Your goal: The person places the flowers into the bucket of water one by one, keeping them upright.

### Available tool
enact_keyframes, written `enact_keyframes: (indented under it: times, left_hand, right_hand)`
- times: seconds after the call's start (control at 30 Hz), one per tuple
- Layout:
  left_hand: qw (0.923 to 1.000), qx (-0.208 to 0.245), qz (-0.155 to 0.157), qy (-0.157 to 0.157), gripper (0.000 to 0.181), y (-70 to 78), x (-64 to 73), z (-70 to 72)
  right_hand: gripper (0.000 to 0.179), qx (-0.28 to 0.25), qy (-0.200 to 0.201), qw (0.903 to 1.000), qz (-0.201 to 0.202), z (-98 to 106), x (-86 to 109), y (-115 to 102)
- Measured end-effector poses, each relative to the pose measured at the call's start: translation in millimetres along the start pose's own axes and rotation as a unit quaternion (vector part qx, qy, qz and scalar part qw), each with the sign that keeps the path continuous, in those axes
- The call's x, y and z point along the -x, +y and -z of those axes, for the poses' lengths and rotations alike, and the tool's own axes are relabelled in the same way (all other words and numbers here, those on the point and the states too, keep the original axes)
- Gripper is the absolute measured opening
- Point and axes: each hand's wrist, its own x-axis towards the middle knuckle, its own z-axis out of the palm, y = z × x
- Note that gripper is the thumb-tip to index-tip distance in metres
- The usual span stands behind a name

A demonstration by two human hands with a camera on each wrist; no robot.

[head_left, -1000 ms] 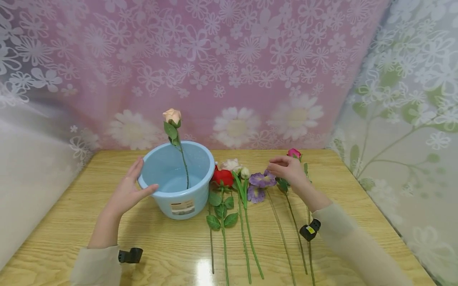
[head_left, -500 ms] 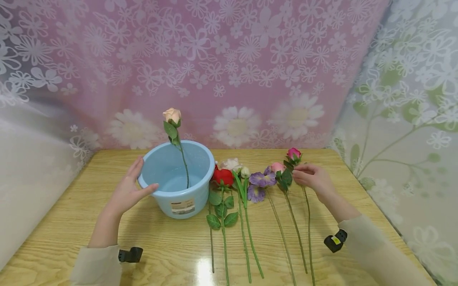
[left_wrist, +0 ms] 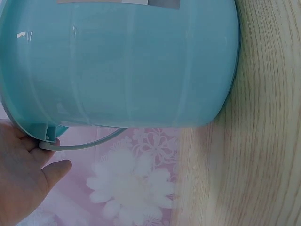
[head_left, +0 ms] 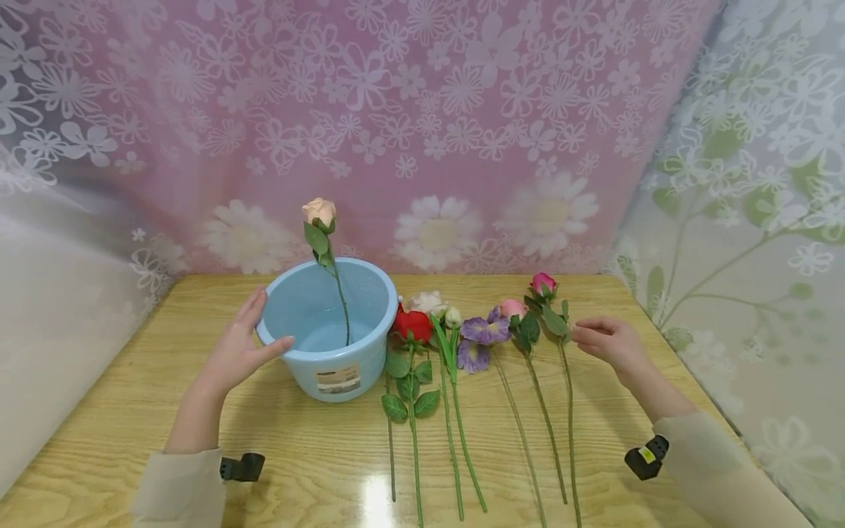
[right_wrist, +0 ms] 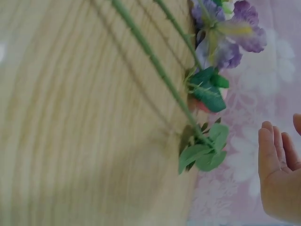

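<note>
**Peach rose point(head_left: 320, 213) stands in the blue bucket point(head_left: 297, 312); cut stems lie alongside**

A pink floral backdrop point(head_left: 422, 110) rises behind a pale wooden table point(head_left: 297, 455). Seen by the head camera, the bucket sits toward 8 o'clock from centre, the peach rose tilted inside it.

Spread from the bucket's 3 o'clock side are a red rose point(head_left: 414, 326), a white bloom point(head_left: 428, 302), a white bud point(head_left: 452, 317), a purple iris point(head_left: 485, 331), a pink rose point(head_left: 513, 309) and a magenta rose point(head_left: 543, 284), stems trailing between 5 and 6 o'clock.

The left hand point(head_left: 234, 352) touches the rim between 8 and 9 o'clock, thumb and fingers spread wide. The right hand point(head_left: 610, 345) is at the magenta rose's 4 o'clock, fingers relaxed and close together, gripping nothing. From the head it seems almost against the leaves; the right wrist view shows a gap.

Only the left wrist view reveals the curved handle point(left_wrist: 77, 148), near that thumb. The label point(head_left: 338, 380) shows whole from the head, but merely its edge at 12 o'clock there.
</note>
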Motion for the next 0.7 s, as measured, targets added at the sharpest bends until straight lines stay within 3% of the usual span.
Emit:
enact_keyframes:
  times: [0.37,0.7]
  left_hand:
    - [1.0000,0.001,-0.003,0.003,0.091,-0.6,-1.4,-0.5]
    - [1.0000,0.001,0.001,0.000,0.092,-0.3,-1.2,0.1]
  right_hand:
    - [0.056,0.003,-0.012,0.9994,-0.031,6.9,1.6,15.8]
    - [0.058,0.003,-0.077,0.9950,-0.063,12.5,-1.8,29.8]
